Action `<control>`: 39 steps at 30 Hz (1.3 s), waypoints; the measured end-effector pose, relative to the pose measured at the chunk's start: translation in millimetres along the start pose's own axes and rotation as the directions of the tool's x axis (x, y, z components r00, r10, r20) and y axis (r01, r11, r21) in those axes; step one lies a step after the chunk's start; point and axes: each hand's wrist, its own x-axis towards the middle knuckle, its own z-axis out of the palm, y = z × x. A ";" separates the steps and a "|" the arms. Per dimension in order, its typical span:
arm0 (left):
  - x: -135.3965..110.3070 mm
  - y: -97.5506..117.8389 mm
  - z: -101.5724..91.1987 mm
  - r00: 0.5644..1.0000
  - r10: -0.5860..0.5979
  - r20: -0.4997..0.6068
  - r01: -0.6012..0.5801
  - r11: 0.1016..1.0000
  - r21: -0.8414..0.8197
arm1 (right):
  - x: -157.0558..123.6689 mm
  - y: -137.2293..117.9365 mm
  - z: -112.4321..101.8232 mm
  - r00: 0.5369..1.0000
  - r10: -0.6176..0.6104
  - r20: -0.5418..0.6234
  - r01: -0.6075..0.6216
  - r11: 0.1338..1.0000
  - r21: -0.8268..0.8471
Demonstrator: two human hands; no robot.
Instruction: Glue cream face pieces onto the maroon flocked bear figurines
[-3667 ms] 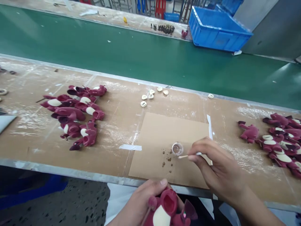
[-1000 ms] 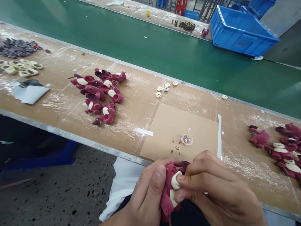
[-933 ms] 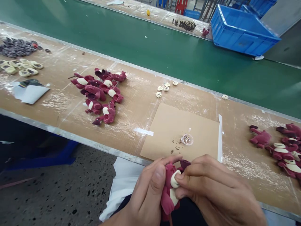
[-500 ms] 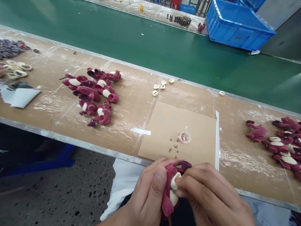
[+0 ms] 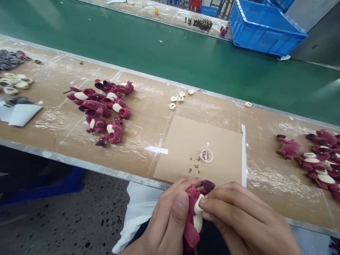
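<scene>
In my left hand [image 5: 171, 216] is a small dark-pink toy figure [image 5: 191, 228] with a cream belly and a purple ear, fingers wrapped round its back and side. The thumb and fingers of my right hand [image 5: 233, 216] pinch a cream oval piece [image 5: 199, 204] against the front of the figure's head. My right fingertips cover part of that piece. Just beyond my hands, a small clear cup [image 5: 206, 156] with a thin stick in it stands on a cardboard sheet [image 5: 180, 141], beside dark drops.
Pink figures [image 5: 97, 106] lie in a group at left, with more figures [image 5: 316, 163] at right. Several loose cream pieces [image 5: 172, 106] lie near the table's far edge. A green belt [image 5: 159, 56] runs behind, with a blue crate [image 5: 265, 32] beyond it.
My right hand still presses the cream piece to the figure, its fingers shifted slightly. The view has moved a little; a hand at the far left edge is out of sight.
</scene>
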 end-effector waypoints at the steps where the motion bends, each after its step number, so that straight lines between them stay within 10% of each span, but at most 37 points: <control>1: 1.3 -0.2 -0.3 1.000 0.002 0.003 -0.002 1.000 0.009 | 1.3 0.6 -0.3 1.000 -0.024 0.015 0.024 0.999 -0.031; 14: -8.7 -5.5 -4.3 0.985 -0.173 -0.013 0.171 0.978 -0.116 | -1.8 -9.6 25.8 0.967 -0.008 -0.254 -0.027 0.990 -0.135; 22: -6.2 -2.7 -2.3 0.993 -0.110 -0.042 0.109 0.994 -0.028 | -3.5 -8.1 23.5 0.974 -0.009 -0.227 -0.016 0.994 -0.109; 28: 0.4 -1.2 4.3 0.999 -0.020 -0.033 0.020 1.000 -0.008 | -8.0 0.3 49.9 0.874 -0.124 -0.470 0.037 0.981 -0.190; 33: 9.6 2.0 5.4 0.983 0.183 0.028 -0.185 0.976 0.112 | -4.9 0.4 38.6 0.915 -0.125 -0.382 0.046 0.977 -0.209; 37: 13.0 -1.0 0.7 0.999 0.029 0.038 -0.032 0.996 0.078 | 4.5 3.9 20.6 0.978 -0.149 -0.147 0.111 0.965 -0.238; 39: 11.8 -0.6 -1.1 0.996 0.002 0.089 -0.003 1.000 0.009 | 4.6 5.4 22.1 0.954 -0.219 -0.205 0.159 0.949 -0.273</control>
